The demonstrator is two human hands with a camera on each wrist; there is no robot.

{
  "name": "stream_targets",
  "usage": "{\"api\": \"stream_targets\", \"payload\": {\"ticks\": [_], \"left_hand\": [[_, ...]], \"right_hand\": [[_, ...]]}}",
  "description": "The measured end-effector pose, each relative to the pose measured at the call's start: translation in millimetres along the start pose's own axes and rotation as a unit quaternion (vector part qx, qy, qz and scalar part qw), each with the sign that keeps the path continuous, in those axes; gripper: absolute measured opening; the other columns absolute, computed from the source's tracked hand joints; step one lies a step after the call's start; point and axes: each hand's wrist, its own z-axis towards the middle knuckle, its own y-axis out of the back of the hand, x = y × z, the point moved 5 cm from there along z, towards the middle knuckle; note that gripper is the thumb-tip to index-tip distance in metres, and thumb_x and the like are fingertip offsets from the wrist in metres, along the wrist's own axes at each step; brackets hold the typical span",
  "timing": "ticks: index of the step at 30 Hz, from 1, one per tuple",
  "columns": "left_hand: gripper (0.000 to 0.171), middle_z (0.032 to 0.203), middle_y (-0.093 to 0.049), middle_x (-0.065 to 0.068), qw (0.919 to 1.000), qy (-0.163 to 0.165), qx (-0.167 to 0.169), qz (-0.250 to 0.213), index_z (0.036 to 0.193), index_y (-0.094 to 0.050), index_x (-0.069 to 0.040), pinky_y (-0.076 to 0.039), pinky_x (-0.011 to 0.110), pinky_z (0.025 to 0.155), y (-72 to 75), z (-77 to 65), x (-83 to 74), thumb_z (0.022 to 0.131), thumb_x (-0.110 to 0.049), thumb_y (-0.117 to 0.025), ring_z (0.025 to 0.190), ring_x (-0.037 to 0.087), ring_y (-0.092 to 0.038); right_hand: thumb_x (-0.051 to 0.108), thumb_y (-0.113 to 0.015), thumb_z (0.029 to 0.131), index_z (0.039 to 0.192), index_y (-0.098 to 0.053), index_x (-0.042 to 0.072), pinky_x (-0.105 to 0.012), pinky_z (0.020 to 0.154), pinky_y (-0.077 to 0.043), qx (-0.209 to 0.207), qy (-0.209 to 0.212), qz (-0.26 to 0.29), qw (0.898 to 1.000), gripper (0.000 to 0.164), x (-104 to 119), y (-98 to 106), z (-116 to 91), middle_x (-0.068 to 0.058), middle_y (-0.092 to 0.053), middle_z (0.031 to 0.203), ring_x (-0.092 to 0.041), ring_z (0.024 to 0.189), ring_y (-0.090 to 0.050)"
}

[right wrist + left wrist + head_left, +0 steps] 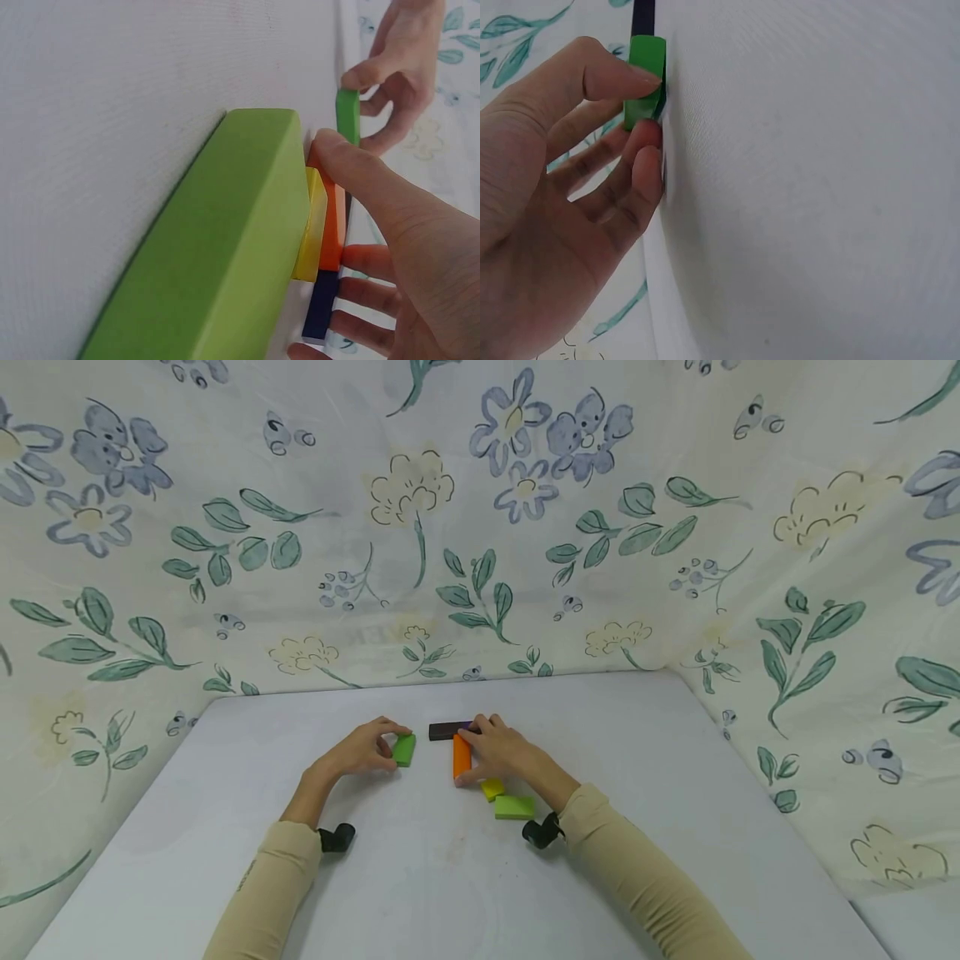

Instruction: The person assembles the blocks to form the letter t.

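Observation:
My left hand [367,747] pinches a green block [403,750] between thumb and fingers; the left wrist view shows the thumb on this block's [646,71] face. To the right, my right hand [501,750] spans an orange block [462,760] lengthwise, thumb at its near end and index finger at its far end. Beyond the orange block lies a dark brown block [442,732]. A dark purple block [320,307] extends from there under the right fingers, partly hidden by them in the head view. A yellow block [492,789] sits just below the right palm.
A light green block [514,807] lies on the white table [420,877], nearer me than the yellow one and close to the right wrist. Flower-patterned cloth [450,527] rises behind the table's far edge and along its sides. A black camera [542,832] hangs by the right wrist.

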Motion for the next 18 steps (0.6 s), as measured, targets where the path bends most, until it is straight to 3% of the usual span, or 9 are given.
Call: {"api": "stream_targets", "payload": {"ticks": [18], "left_hand": [[0.062, 0.126, -0.055, 0.011, 0.9994, -0.011, -0.004, -0.031, 0.129, -0.060, -0.008, -0.051, 0.026, 0.075, -1.5, 3.1, -0.1, 0.071, -0.007, -0.081, 0.090, 0.017, -0.061]], "right_hand": [[0.073, -0.064, 0.078, 0.151, -0.039, 0.027, -0.045, 0.108, -0.044, -0.006, 0.000, -0.013, 1.000, 0.091, -2.0, -2.9, 3.5, -0.006, -0.039, 0.151, -0.029, 0.133, -0.039]]}}
